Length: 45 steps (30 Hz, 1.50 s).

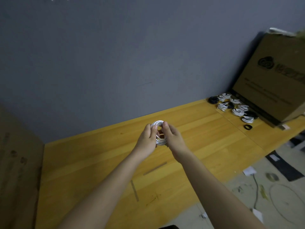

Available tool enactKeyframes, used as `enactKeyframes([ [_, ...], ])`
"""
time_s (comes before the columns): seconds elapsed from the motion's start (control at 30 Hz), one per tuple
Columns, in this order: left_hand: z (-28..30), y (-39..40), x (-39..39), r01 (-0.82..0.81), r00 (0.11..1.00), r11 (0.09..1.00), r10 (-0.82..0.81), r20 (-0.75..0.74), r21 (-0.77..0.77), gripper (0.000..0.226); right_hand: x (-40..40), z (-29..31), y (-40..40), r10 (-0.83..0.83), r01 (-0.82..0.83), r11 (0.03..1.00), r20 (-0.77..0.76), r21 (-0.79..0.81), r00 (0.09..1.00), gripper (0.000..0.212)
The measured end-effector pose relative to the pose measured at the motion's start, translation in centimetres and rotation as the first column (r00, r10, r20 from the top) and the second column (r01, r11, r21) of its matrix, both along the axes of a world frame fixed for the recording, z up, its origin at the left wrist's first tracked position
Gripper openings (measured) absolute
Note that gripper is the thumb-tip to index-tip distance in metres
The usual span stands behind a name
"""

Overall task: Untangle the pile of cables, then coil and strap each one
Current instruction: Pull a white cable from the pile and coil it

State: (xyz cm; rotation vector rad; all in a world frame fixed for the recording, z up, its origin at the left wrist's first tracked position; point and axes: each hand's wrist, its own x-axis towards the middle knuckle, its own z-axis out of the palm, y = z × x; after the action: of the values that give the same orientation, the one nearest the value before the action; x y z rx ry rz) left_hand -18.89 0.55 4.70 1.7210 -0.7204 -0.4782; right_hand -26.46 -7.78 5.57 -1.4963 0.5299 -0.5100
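Fingers of both hands pinch a round white cable coil above the smooth yellow wooden table; grey matte wall behind.

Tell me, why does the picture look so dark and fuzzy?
Head view: the light is dim and flat, with no glare; the hands and the white coil are soft; the box at the edge is blurrier, its print unreadable; the wide lens slants the table.
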Motion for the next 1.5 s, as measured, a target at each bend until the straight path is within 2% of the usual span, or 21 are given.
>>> enactKeyframes([
  [0.07,-0.2,-1.0,-0.7,-0.036,0.999,0.999,0.036,0.005,-0.027,0.025,-0.7,-0.1,-0.1,-0.003,0.001,0.995,0.025,0.103,1.0,0.031],
  [0.13,-0.4,-2.0,-1.5,-0.023,1.0,0.999,0.023,-0.004,-0.029,0.023,-1.3,0.0,-0.8,-0.077,0.074,0.991,0.022,0.109,0.997,0.028],
  [0.2,-0.5,-3.2,-2.3,0.017,0.999,1.0,-0.018,-0.035,-0.013,0.023,-2.1,0.0,-1.9,-0.167,0.167,0.986,-0.019,-0.017,0.986,0.025],
  [0.3,-0.8,-5.1,-3.4,0.107,0.99,0.994,-0.107,-0.093,-0.001,0.023,-3.6,-0.5,-4.2,-0.216,0.202,0.962,-0.06,-0.185,0.975,0.023],
  [0.5,-1.4,-10.4,-4.8,0.324,0.945,0.924,-0.307,-0.109,0.203,0.025,-8.0,-1.9,-10.8,-0.228,0.174,0.924,-0.126,-0.34,0.966,0.025],
  [0.63,-2.3,-16.3,-8.2,0.375,0.927,0.888,-0.358,-0.113,0.265,0.006,-12.9,-4.0,-16.0,-0.228,0.131,0.89,-0.179,-0.437,0.957,0.023],
  [0.77,-4.1,-22.4,-13.4,0.462,0.886,0.836,-0.449,-0.116,0.295,0.006,-19.5,-6.3,-21.6,-0.219,0.115,0.913,-0.232,-0.391,0.948,0.026],
  [0.93,-6.4,-29.2,-19.4,0.476,0.879,0.843,-0.467,-0.099,0.251,0.022,-26.0,-8.4,-28.7,-0.131,0.011,0.939,-0.328,-0.345,0.936,0.018],
  [1.1,-7.7,-35.0,-21.9,0.476,0.877,0.835,-0.474,-0.081,0.277,0.018,-28.6,-9.6,-34.6,-0.08,-0.038,0.962,-0.412,-0.27,0.908,0.023],
  [1.2,-8.9,-39.0,-22.4,0.466,0.885,0.847,-0.443,-0.143,0.256,0.016,-29.0,-10.5,-38.8,-0.065,-0.065,0.961,-0.447,-0.27,0.892,0.015],
  [1.3,-10.3,-43.8,-22.5,0.488,0.87,0.847,-0.452,-0.198,0.211,0.026,-28.7,-11.8,-44.1,-0.075,-0.075,0.954,-0.474,-0.291,0.877,0.015],
  [1.43,-12.3,-51.3,-21.9,0.515,0.837,0.84,-0.448,-0.315,0.17,0.015,-28.1,-13.0,-52.3,-0.061,-0.142,0.936,-0.549,-0.321,0.833,0.016],
  [1.5,-13.2,-55.1,-21.6,0.527,0.828,0.821,-0.437,-0.352,0.219,0.028,-28.3,-13.7,-56.6,-0.058,-0.181,0.928,-0.606,-0.325,0.793,0.015],
])
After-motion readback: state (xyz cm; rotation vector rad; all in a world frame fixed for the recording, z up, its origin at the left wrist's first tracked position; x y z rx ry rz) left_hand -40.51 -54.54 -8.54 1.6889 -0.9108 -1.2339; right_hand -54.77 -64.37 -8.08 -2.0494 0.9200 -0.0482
